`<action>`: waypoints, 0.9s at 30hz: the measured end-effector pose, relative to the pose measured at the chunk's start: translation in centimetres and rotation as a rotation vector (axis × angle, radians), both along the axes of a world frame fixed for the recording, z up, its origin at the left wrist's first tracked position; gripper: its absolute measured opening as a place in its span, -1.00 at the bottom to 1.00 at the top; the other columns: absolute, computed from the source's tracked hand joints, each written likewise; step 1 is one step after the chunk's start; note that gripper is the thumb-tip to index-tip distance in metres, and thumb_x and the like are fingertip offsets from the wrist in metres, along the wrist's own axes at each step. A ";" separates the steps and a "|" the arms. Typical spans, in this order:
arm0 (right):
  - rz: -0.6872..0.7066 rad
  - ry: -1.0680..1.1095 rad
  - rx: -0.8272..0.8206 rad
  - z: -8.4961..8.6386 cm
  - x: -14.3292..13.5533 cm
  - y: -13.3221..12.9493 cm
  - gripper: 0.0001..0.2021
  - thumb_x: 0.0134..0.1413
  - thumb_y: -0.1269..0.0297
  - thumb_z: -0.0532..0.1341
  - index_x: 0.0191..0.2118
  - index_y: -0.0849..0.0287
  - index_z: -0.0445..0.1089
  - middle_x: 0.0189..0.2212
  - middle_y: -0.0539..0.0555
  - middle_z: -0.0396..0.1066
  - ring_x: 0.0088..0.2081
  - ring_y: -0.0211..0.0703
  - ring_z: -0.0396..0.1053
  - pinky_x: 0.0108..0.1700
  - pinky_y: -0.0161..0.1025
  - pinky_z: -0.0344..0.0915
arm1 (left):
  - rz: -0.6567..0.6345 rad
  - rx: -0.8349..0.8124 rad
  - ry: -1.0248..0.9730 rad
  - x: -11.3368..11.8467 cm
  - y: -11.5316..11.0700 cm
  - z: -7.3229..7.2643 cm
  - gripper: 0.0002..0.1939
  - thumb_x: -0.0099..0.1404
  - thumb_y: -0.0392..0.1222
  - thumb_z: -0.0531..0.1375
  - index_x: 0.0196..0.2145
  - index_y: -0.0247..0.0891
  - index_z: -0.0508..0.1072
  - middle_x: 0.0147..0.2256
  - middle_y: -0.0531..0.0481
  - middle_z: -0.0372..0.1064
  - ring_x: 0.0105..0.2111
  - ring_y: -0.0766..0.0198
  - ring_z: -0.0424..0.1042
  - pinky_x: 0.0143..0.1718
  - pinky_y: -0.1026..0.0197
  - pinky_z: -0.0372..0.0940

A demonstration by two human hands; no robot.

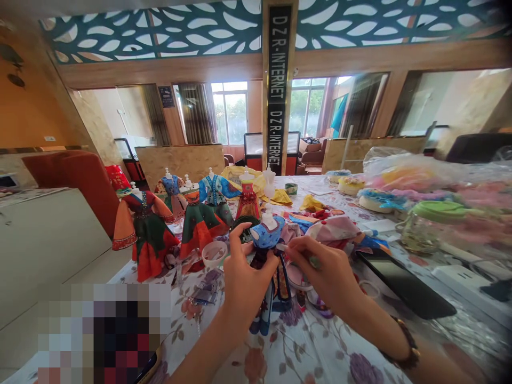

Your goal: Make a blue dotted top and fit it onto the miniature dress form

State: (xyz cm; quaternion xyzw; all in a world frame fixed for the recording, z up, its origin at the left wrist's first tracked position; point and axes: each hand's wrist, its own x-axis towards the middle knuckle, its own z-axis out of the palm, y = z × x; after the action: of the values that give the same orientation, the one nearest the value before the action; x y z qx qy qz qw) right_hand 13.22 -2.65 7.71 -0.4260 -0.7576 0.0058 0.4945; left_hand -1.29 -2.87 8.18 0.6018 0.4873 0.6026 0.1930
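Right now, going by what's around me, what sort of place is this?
Probably an internet lounge doubling as a craft space: a pillar sign reads "DZR-INTERNET", while small dressed mannequins and loose yellow fabric sit on a flower-patterned tablecloth.

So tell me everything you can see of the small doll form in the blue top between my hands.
The small doll form has a white, plastic-looking neck and a light blue top with darker motifs, apparently fabric. Dark navy panels with coloured trim hang below. It is roughly upright over the flowered tablecloth, base hidden. Your left hand holds it at the waist; your right hand has its fingertips beside it, contact unclear.
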 end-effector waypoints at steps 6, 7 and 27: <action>-0.010 -0.013 0.076 -0.2 -0.6 0.1 -0.88 0.15 0.29 0.14 -0.39 0.13 0.38 -0.57 -0.06 0.46 -0.59 -0.30 0.39 -0.50 -0.43 0.26 | -0.023 0.006 -0.008 -0.1 -0.1 0.1 -0.48 0.06 -0.34 0.21 -0.02 -0.14 0.18 -0.39 0.11 0.54 -0.34 0.28 0.54 -0.38 0.38 0.33; -0.013 -0.019 0.086 -0.2 -0.7 0.2 -0.88 0.15 0.30 0.14 -0.39 0.13 0.38 -0.57 -0.05 0.46 -0.59 -0.30 0.39 -0.50 -0.43 0.26 | -0.023 0.004 -0.003 -0.1 -0.1 0.0 -0.48 0.06 -0.34 0.22 -0.02 -0.14 0.18 -0.38 0.10 0.55 -0.33 0.27 0.54 -0.38 0.38 0.33; -0.128 -0.170 0.252 0.1 -1.5 -0.3 -0.72 0.22 0.37 0.02 -0.47 0.15 0.37 -0.56 0.02 0.48 -0.56 -0.27 0.41 -0.49 -0.39 0.20 | -0.236 0.012 0.387 -2.6 0.1 0.7 -0.54 0.29 -0.19 0.04 0.14 -0.31 0.25 -0.10 -0.14 0.49 -0.10 0.07 0.46 -0.15 0.18 0.31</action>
State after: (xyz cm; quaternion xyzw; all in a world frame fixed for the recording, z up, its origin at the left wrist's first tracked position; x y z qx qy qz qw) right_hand 11.76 -2.96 7.86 -0.4071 -0.7628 -0.1570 0.4773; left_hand -3.88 -2.77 8.84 0.7604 0.4376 0.4520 0.1613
